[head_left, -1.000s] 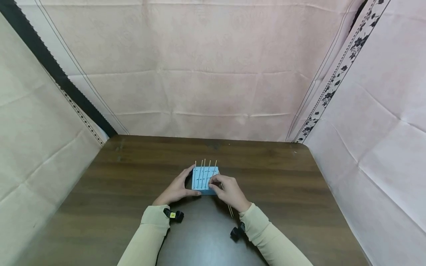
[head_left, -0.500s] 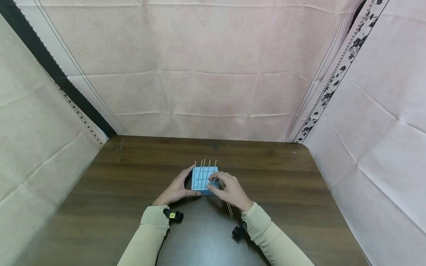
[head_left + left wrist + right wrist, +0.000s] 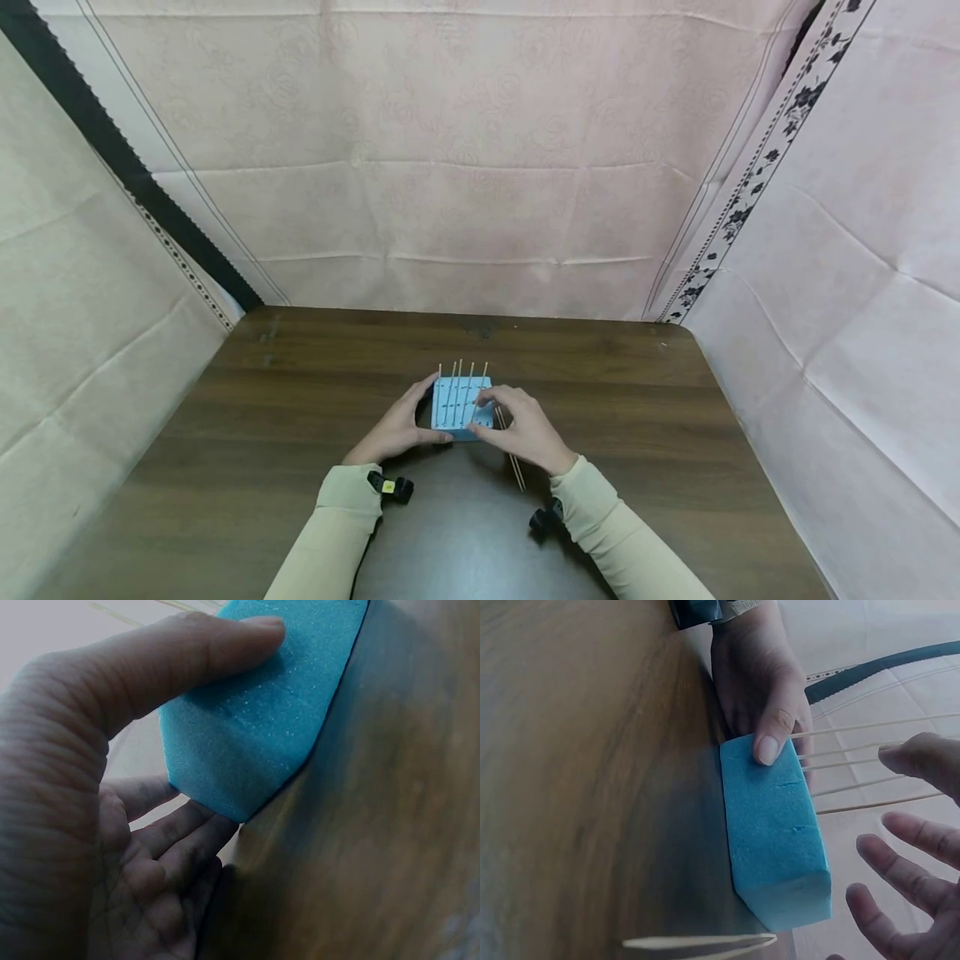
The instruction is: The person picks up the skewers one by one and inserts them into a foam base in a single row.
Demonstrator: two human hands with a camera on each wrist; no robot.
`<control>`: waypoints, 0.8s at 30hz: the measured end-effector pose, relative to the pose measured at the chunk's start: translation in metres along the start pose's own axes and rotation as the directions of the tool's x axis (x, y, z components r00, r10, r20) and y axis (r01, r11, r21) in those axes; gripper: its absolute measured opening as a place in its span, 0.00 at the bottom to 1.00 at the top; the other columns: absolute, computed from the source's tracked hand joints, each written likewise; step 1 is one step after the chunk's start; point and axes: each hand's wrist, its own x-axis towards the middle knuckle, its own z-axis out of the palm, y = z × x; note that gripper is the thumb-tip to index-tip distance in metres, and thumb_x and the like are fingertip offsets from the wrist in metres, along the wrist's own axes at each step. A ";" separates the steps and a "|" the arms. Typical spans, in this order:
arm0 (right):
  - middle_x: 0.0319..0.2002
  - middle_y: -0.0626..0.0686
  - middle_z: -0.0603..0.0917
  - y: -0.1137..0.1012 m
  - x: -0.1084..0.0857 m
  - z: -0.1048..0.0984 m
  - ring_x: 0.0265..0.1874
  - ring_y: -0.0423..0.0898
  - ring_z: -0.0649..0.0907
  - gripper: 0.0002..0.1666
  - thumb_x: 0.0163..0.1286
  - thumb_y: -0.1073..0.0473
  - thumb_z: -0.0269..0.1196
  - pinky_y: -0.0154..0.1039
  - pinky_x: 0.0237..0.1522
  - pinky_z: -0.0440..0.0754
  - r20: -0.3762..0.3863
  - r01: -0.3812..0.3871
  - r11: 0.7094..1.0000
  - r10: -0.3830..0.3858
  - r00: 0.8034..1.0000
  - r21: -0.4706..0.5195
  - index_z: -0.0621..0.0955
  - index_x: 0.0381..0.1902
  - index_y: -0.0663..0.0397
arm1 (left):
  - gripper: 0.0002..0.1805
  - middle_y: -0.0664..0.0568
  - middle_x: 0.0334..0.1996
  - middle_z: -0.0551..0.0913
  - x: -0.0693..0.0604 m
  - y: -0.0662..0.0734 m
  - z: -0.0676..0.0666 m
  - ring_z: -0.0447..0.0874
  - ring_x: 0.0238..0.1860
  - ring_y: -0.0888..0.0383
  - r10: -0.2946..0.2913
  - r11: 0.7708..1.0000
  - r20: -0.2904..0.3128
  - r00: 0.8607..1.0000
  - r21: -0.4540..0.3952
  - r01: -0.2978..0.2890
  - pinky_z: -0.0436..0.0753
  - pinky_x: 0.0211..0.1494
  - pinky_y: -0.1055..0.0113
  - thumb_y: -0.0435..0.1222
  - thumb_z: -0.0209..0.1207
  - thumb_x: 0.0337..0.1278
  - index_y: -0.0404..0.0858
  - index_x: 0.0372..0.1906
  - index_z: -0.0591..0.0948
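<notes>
A blue foam block [image 3: 450, 406] sits on the table, with several thin wooden sticks [image 3: 870, 761] standing in its top. My left hand [image 3: 401, 425] grips the block's left side, thumb on the near face and fingers behind it, as the left wrist view shows on the blue foam [image 3: 247, 727]. My right hand [image 3: 527, 429] hovers at the block's right side beside the sticks. In the right wrist view its fingers [image 3: 911, 870] are spread apart and hold nothing.
Loose wooden sticks [image 3: 516, 472] lie on the brown table [image 3: 300, 400] just right of the block, partly beneath my right hand. Pale cloth [image 3: 465, 208] hangs behind the table and at both sides.
My right hand has drawn slightly right, and its thumb and fingers have parted near the rightmost standing stick. My left hand and the block have stayed in place.
</notes>
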 end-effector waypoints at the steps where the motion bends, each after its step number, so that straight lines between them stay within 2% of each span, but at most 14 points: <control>1: 0.49 0.46 0.83 0.000 0.000 -0.001 0.46 0.52 0.81 0.23 0.65 0.48 0.72 0.57 0.49 0.79 0.000 0.000 1.000 0.000 1.000 0.007 0.81 0.54 0.49 | 0.65 0.51 0.78 0.55 0.000 0.000 0.000 0.53 0.76 0.44 0.001 1.000 0.001 1.000 -0.001 -0.001 0.60 0.68 0.32 0.60 0.77 0.37 0.60 0.81 0.51; 9: 0.49 0.50 0.84 0.002 -0.006 -0.004 0.47 0.53 0.84 0.22 0.65 0.50 0.72 0.56 0.47 0.82 -0.015 0.001 0.999 -0.001 1.000 0.045 0.82 0.54 0.52 | 0.65 0.51 0.78 0.56 -0.001 -0.002 0.001 0.54 0.76 0.44 0.013 1.000 -0.007 1.000 -0.011 -0.013 0.59 0.69 0.32 0.60 0.77 0.37 0.60 0.81 0.52; 17: 0.48 0.53 0.85 0.006 -0.017 -0.011 0.46 0.54 0.85 0.23 0.66 0.46 0.71 0.53 0.48 0.83 -0.025 -0.065 0.996 0.067 0.997 0.059 0.83 0.53 0.52 | 0.65 0.51 0.79 0.53 -0.002 -0.003 0.001 0.52 0.77 0.44 -0.009 1.000 0.000 1.000 0.001 0.009 0.59 0.69 0.32 0.63 0.77 0.35 0.65 0.80 0.51; 20: 0.48 0.55 0.85 0.008 -0.021 -0.014 0.47 0.52 0.85 0.23 0.67 0.45 0.70 0.51 0.48 0.83 -0.043 -0.092 0.994 0.095 0.995 0.053 0.83 0.52 0.53 | 0.65 0.53 0.79 0.53 -0.002 -0.002 0.001 0.51 0.77 0.46 -0.011 1.000 -0.002 1.000 0.003 0.011 0.58 0.70 0.33 0.63 0.77 0.35 0.65 0.80 0.51; 24: 0.46 0.53 0.86 0.013 -0.029 -0.017 0.45 0.49 0.85 0.20 0.67 0.49 0.71 0.49 0.46 0.84 -0.102 -0.119 0.991 0.124 0.987 0.055 0.83 0.50 0.54 | 0.65 0.53 0.79 0.53 -0.001 -0.001 0.000 0.52 0.77 0.45 -0.007 1.000 -0.006 1.000 0.011 0.008 0.59 0.70 0.33 0.62 0.77 0.35 0.63 0.80 0.51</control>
